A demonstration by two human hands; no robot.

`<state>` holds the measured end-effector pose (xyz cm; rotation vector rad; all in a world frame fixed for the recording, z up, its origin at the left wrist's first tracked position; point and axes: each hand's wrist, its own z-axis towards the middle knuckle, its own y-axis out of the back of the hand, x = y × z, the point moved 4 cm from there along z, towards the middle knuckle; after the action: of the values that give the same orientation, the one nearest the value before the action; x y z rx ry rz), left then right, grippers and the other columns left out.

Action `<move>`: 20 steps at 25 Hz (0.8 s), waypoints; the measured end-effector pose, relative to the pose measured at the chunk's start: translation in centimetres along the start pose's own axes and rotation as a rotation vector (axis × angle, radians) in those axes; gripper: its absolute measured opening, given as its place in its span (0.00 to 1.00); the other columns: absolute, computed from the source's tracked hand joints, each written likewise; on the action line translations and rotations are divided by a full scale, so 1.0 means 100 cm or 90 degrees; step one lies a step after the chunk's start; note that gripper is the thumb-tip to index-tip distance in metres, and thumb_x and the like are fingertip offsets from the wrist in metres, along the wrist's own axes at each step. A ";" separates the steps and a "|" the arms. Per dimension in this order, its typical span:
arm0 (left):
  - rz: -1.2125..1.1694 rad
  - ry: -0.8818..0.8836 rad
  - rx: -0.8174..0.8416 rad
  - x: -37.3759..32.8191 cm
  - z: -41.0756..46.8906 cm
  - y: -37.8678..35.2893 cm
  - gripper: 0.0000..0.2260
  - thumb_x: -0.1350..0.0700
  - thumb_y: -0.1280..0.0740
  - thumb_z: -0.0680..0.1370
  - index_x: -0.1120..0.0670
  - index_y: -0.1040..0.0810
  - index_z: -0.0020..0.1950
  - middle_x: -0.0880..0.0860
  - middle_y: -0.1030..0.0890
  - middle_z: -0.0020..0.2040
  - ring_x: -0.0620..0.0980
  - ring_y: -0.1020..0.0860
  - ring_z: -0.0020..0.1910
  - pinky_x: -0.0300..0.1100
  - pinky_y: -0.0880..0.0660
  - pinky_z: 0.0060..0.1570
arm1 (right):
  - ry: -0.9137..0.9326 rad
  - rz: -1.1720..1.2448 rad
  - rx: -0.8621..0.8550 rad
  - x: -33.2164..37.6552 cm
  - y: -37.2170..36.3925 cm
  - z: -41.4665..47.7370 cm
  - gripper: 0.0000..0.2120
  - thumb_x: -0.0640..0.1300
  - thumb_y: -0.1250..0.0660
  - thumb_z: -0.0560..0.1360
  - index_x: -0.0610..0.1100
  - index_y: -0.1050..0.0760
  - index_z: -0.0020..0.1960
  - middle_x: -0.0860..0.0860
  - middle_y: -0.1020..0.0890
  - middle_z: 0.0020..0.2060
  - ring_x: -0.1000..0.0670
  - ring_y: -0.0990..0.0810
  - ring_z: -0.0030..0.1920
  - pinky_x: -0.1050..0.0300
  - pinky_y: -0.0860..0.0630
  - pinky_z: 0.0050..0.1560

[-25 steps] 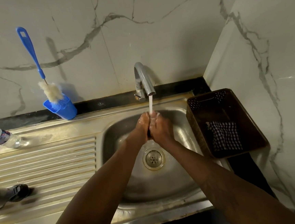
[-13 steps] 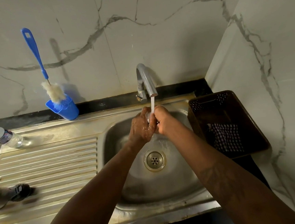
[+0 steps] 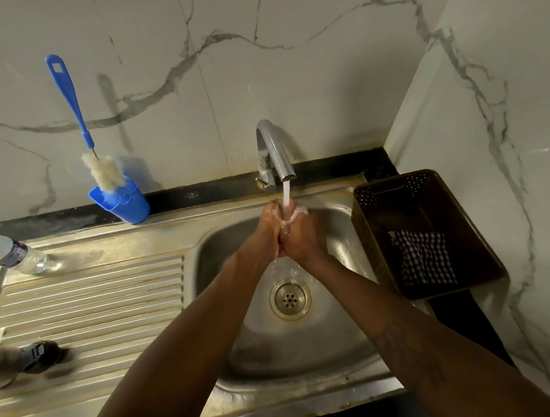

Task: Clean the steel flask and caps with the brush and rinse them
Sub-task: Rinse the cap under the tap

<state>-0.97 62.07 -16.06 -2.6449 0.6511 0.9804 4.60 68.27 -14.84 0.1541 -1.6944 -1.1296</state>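
Over the sink bowl [image 3: 336,236], my left hand [image 3: 264,234] and my right hand [image 3: 304,237] are pressed together under the water running from the tap [image 3: 273,152]. White foam clings to the fingertips. What lies between the palms is hidden. The steel flask [image 3: 1,367] lies on its side on the drainboard [image 3: 92,300] at the far left, with a dark cap [image 3: 42,355] on its end. The blue-handled bottle brush [image 3: 76,116] stands bristles down in a blue cup [image 3: 122,203] against the wall.
A clear plastic water bottle [image 3: 8,253] lies at the drainboard's back left. A brown basket [image 3: 431,191] holding a checked cloth [image 3: 426,256] sits right of the sink, by the side wall. The drain [image 3: 290,300] is open in the bowl.
My hands have kept rubbing together under the stream, shifting from side by side to palm against palm. The flask, brush and bottle have not moved.
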 end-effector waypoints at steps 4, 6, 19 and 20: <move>0.372 -0.388 -0.124 0.001 -0.002 0.005 0.19 0.51 0.46 0.88 0.60 0.20 0.53 0.58 0.18 0.44 0.58 0.17 0.45 0.48 0.23 0.45 | -0.382 0.231 0.061 -0.010 0.003 0.030 0.13 0.47 0.37 0.84 0.40 0.18 0.55 0.40 0.16 0.49 0.45 0.15 0.45 0.49 0.16 0.48; 0.379 -0.503 -0.130 0.003 -0.003 0.005 0.23 0.49 0.49 0.87 0.59 0.19 0.48 0.58 0.18 0.39 0.58 0.18 0.39 0.48 0.24 0.39 | -0.470 0.448 0.064 -0.010 0.004 0.026 0.11 0.44 0.36 0.82 0.40 0.17 0.55 0.37 0.15 0.47 0.47 0.16 0.41 0.52 0.17 0.48; 0.145 -0.161 -0.320 0.012 0.027 0.022 0.25 0.33 0.33 0.78 0.56 0.16 0.47 0.56 0.15 0.44 0.55 0.15 0.45 0.51 0.17 0.52 | -0.502 0.794 0.177 -0.010 -0.030 0.002 0.22 0.59 0.27 0.76 0.44 0.17 0.63 0.45 0.13 0.49 0.42 0.14 0.53 0.45 0.18 0.59; 0.108 -0.149 -0.320 0.012 0.024 0.021 0.25 0.33 0.33 0.78 0.56 0.17 0.48 0.56 0.15 0.45 0.54 0.16 0.45 0.49 0.17 0.52 | -0.486 0.769 0.184 -0.007 -0.030 0.002 0.24 0.61 0.27 0.76 0.44 0.18 0.62 0.44 0.13 0.52 0.41 0.14 0.56 0.43 0.18 0.60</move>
<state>-2.50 60.73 -18.83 -2.8471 0.6510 1.6640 3.54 67.20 -17.50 -1.1104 -2.0484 0.0179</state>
